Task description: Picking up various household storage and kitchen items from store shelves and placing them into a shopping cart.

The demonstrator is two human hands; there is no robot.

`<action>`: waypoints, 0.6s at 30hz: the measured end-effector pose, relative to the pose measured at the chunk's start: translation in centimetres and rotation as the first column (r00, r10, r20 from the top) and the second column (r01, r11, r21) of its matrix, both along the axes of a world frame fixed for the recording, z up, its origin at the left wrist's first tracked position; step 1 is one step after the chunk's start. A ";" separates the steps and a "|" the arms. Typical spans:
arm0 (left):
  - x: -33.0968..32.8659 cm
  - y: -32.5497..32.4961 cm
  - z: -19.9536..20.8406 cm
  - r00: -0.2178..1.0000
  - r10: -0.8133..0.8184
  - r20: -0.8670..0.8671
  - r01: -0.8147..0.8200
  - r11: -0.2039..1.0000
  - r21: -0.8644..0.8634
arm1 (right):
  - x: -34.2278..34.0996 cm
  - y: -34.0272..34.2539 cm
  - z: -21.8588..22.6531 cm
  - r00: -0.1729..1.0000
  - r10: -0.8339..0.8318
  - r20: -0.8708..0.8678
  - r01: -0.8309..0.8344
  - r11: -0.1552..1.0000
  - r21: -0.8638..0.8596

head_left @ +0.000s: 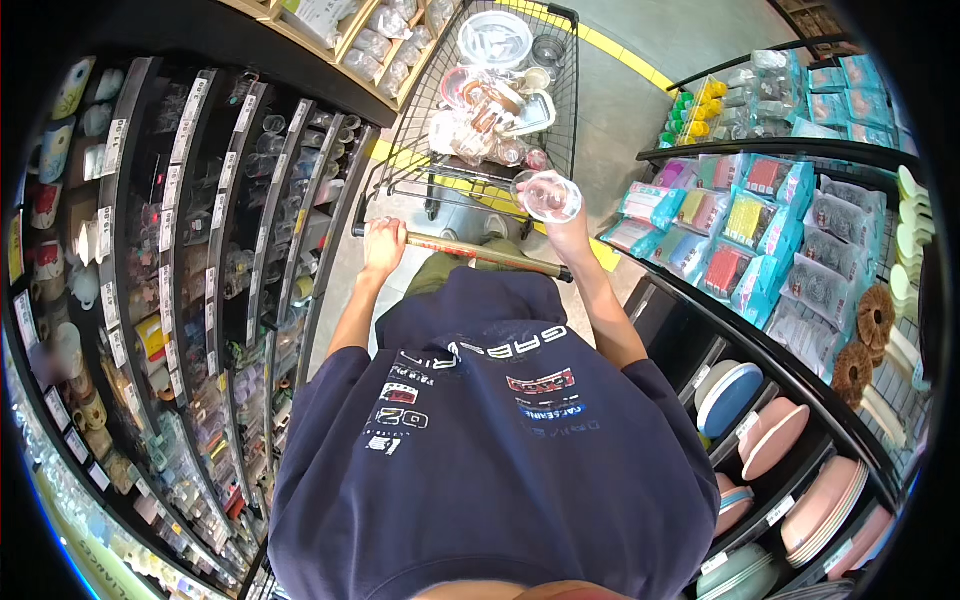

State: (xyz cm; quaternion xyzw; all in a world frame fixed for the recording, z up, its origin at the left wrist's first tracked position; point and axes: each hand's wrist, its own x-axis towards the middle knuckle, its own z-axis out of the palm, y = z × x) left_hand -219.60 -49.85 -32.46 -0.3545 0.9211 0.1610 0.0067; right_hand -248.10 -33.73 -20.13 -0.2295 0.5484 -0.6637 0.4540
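Note:
My left hand [385, 243] is closed around the left end of the shopping cart's handle bar [455, 248]. In my right hand [572, 232], raised above the bar's right end, is a clear round cup [550, 197] with a pale rim. Its exact kind is hard to make out. Ahead of me stands the black wire cart [400, 130], loaded with household goods. Among them are a round clear-topped container [495, 40] at the far end, a cream rectangular dish [533, 113] and several items in clear wrapping [490, 105].
Shelves with cups and glassware [270, 140] line my left. A wooden shelf [350, 60] stands at the far left. On the right are packaged sponges [750, 215], brown round brushes [875, 315] and stacked plates [825, 510]. A yellow floor stripe [630, 60] runs beyond the cart.

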 end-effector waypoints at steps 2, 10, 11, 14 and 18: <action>0.3 0.5 0.0 1.000 0.013 0.014 -0.012 1.000 -0.009 | -0.5 -0.1 0.7 1.000 -0.016 -0.013 0.015 0.999 -0.044; 1.2 2.2 0.4 0.994 0.079 0.070 -0.079 0.997 -0.005 | -1.3 -1.2 -0.3 0.950 0.005 -0.312 -0.022 0.999 -0.049; 1.3 2.4 0.4 0.995 0.089 0.055 -0.088 0.996 -0.016 | -1.3 -1.5 -0.9 0.936 -0.023 -0.352 0.005 0.999 -0.052; 1.7 2.9 0.3 0.991 0.121 0.049 -0.120 0.993 -0.020 | -1.4 -1.3 -3.3 0.985 0.164 -0.045 -0.152 0.969 0.193; 2.1 3.3 0.4 0.988 0.149 0.040 -0.149 0.989 -0.007 | -1.4 -1.3 -7.7 0.971 0.235 -0.036 -0.221 0.949 0.226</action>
